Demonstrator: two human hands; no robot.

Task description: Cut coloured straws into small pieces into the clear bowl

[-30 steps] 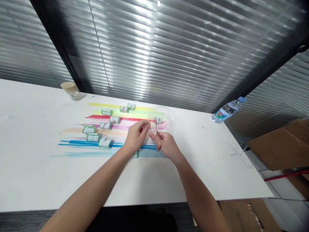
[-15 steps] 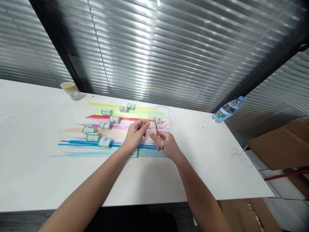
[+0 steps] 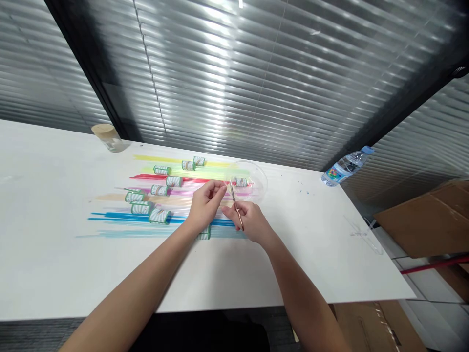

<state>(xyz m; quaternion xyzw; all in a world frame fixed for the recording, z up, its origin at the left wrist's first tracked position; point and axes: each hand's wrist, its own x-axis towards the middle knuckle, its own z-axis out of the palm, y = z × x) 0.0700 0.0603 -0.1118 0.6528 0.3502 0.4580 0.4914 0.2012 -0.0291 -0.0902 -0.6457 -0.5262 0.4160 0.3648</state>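
Note:
My right hand (image 3: pixel 253 223) grips a pair of scissors (image 3: pixel 238 213) by their copper-coloured handles, with the blades pointing up and away. My left hand (image 3: pixel 205 203) is closed in a pinch beside the blade tips. Whatever its fingertips hold is too small to make out. Under both hands lie bundles of thin coloured sticks or strips, among them blue ones (image 3: pixel 120 216), red ones (image 3: pixel 148 177) and yellow ones (image 3: pixel 157 159). Several green-and-white paper wraps, such as one at the lower middle (image 3: pixel 160 216), sit around or on them. Just beyond the blades is a clear round plastic dish (image 3: pixel 262 174).
A jar with a tan lid (image 3: pixel 104 129) stands at the back left of the white table (image 3: pixel 66 254). At the right are a water bottle (image 3: pixel 340 169), small blue scraps (image 3: pixel 301 184) and a clear plastic piece (image 3: pixel 361 234). Cardboard boxes (image 3: pixel 427 220) lie beyond the right edge.
My right hand and the scissors have shifted slightly left, bringing the blade tips closer to the left fingertips. My left hand has hardly moved.

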